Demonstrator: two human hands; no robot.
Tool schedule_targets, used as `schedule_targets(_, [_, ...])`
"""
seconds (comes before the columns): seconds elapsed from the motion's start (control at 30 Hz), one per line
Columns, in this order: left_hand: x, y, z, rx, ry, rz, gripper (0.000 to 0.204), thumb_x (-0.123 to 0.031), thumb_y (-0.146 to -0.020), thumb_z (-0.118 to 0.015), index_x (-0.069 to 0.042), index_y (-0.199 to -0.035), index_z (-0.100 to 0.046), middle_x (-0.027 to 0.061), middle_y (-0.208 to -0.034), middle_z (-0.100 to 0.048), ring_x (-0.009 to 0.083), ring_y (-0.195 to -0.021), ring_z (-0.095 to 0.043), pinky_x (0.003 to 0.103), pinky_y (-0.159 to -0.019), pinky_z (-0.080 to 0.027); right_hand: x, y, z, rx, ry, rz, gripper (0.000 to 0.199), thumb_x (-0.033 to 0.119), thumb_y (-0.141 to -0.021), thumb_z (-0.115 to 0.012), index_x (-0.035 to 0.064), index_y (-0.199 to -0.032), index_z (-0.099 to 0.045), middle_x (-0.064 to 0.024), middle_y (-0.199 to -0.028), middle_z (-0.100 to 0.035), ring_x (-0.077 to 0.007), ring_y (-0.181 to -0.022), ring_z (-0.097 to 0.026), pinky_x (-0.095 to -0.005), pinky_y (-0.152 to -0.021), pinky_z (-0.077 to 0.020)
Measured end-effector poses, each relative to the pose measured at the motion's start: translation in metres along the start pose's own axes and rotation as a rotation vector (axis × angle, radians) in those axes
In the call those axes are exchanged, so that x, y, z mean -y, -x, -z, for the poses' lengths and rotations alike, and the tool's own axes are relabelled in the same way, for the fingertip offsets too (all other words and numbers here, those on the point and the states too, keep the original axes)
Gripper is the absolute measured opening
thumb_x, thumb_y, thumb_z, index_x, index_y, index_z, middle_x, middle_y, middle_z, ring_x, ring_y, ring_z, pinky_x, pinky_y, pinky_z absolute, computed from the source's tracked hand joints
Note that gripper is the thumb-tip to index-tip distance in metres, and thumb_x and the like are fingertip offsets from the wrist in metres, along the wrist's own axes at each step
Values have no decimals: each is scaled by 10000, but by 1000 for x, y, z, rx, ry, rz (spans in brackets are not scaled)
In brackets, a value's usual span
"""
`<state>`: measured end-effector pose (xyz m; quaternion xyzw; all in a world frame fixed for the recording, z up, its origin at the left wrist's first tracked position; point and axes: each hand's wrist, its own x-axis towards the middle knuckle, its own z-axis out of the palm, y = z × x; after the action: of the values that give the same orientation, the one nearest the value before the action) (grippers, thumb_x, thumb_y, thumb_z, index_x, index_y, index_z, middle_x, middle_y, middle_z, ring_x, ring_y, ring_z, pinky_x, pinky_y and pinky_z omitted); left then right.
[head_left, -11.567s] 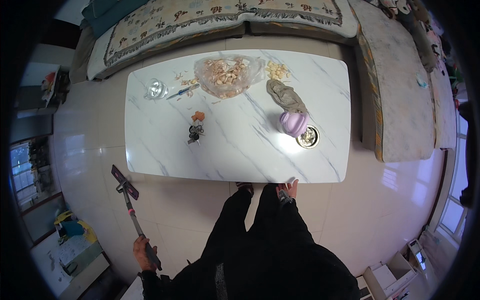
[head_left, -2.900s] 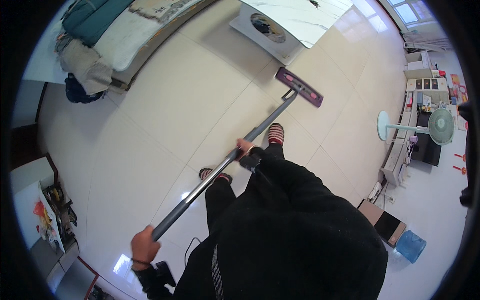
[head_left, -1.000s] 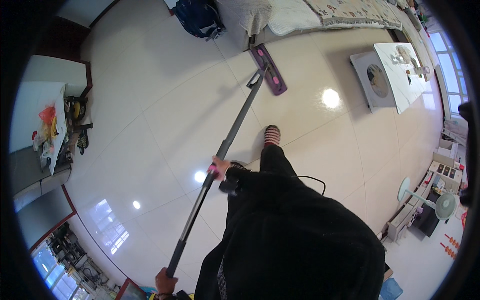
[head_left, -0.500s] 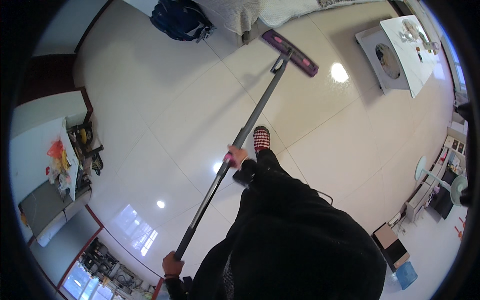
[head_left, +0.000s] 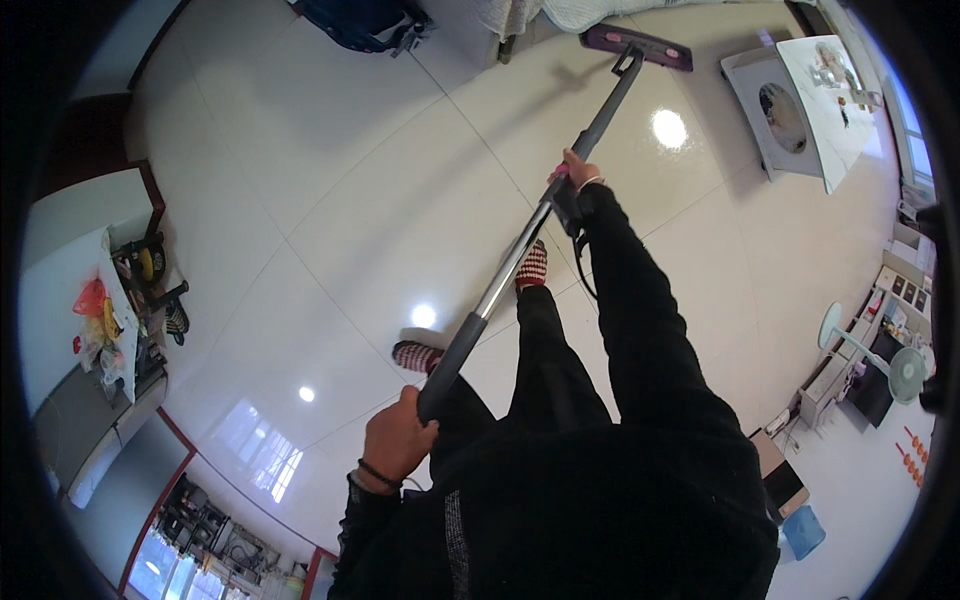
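A flat mop [head_left: 600, 122] with a grey and silver pole slants from near my body up to the far side of the room. Its wide purple head [head_left: 660, 49] lies on the pale tiled floor [head_left: 360, 220], beside the covered seat. My left hand [head_left: 397, 438] is closed around the dark grip at the pole's near end. Farther up, my right hand [head_left: 577, 175] wraps the pole by a pink collar, with that arm stretched out ahead. Both my feet show in red-and-white patterned slippers [head_left: 533, 266] below the pole.
At far right stands a white marble-look table [head_left: 835, 125] with an oval opening in its base. A dark blue backpack [head_left: 365, 22] sits by the covered seat [head_left: 470, 25]. On the left is a cluttered white table [head_left: 65, 285]; a fan [head_left: 906, 375] and blue bin [head_left: 803, 532] are at right.
The mop head has slid farther away and to the right. My right arm has reached forward, my left hand has come up and right with the pole's end, and a second slipper now shows.
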<state>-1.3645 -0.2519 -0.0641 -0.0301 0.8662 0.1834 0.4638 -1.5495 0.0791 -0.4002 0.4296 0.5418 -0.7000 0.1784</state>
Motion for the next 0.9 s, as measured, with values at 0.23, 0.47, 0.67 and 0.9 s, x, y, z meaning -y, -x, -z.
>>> schedule_targets(0.23, [223,102,3,-121,-127,28,326,-121,-600,-598,-53,-862,-416,161,-641,-535,354,-635,-529,433,-554,-408,-193,78,-138,210,177,-33,430,408,-821,-362,39,-678,-531,-84,-590,-562,-192,-537,-506,-320,-496,-404])
schedule_targets(0.47, [502,312,-32,-153,-161,493,361,-140,-446,-716,-64,-690,-461,132,-635,-539,351,-675,-530,416,-562,-419,-385,305,-337,880,656,109,382,439,-684,-521,79,-810,-536,-84,-667,-538,-244,-593,-507,-368,-562,-433])
schedule_targets(0.67, [618,442,-82,61,477,857,241,-107,-557,-666,-63,-743,-519,124,-641,-564,284,-543,-509,393,-520,-422,-430,446,-450,347,15,-994,232,304,-763,-486,128,-901,-427,-56,-676,-471,-248,-623,-496,-537,-623,-403])
schedule_targets(0.9, [536,330,-31,-387,-91,716,321,-87,-381,-693,-63,-657,-532,129,-629,-557,331,-638,-540,415,-550,-421,-356,340,-472,512,43,-494,236,293,-783,-453,79,-883,-459,-95,-678,-523,-227,-571,-525,-380,-553,-433])
